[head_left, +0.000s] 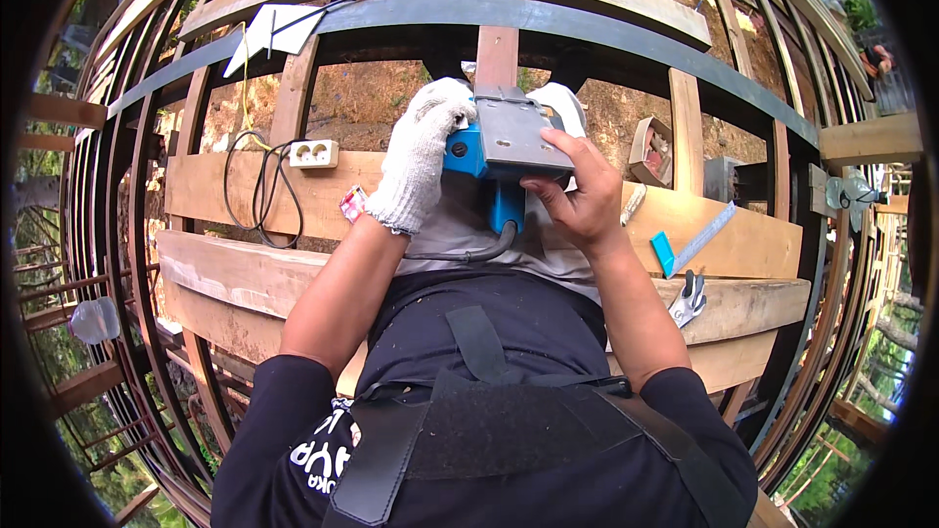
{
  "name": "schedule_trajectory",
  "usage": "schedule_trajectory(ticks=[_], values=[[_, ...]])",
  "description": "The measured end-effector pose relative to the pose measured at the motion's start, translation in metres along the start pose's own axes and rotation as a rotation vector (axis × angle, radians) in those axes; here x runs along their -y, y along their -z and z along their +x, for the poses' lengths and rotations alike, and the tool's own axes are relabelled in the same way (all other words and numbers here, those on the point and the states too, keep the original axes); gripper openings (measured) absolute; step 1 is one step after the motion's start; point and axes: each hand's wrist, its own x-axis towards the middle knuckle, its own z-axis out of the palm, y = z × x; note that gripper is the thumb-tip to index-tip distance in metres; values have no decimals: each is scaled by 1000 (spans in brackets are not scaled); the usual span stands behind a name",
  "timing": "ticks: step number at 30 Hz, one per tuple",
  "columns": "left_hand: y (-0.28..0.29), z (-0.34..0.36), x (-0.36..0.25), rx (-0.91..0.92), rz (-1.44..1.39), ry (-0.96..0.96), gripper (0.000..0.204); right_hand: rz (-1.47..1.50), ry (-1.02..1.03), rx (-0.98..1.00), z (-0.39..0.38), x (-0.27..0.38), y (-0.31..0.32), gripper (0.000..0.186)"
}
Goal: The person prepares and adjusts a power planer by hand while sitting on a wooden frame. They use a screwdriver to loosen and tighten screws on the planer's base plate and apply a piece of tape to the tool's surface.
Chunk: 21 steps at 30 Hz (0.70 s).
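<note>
Head view, clock centred on the blue power tool (465,151): white socket block (314,154) lies at nine o'clock. Gloved left hand (426,127), also at nine, grasps the tool's side. Tool sits between both hands, metal plate (514,132) upward, long axis roughly twelve-to-six; neither is nearer. Bare right hand (587,184), at four, pinches the plate's edge.

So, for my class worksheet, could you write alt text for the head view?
A person's gloved left hand grips a blue power tool while their bare right hand touches its grey metal plate. Around them are wooden boards, a white socket block, a black cable and a turquoise-handled square.
</note>
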Motion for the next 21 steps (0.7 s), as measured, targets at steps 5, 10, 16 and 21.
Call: schedule_trajectory(ticks=[5, 10, 16, 21], values=[[7, -8, -5, 79, 19, -26, 12, 45, -49, 32, 19, 21, 8, 55], [9, -27, 14, -54, -60, 178, 36, 109, -221, 108, 13, 25, 13, 52], [23, -5, 50, 120, 237, -7, 18, 201, -360, 135, 17, -10, 3, 50], [-3, 1, 44, -5, 185, 204, 19, 204, -425, 116, 8, -35, -11, 49]])
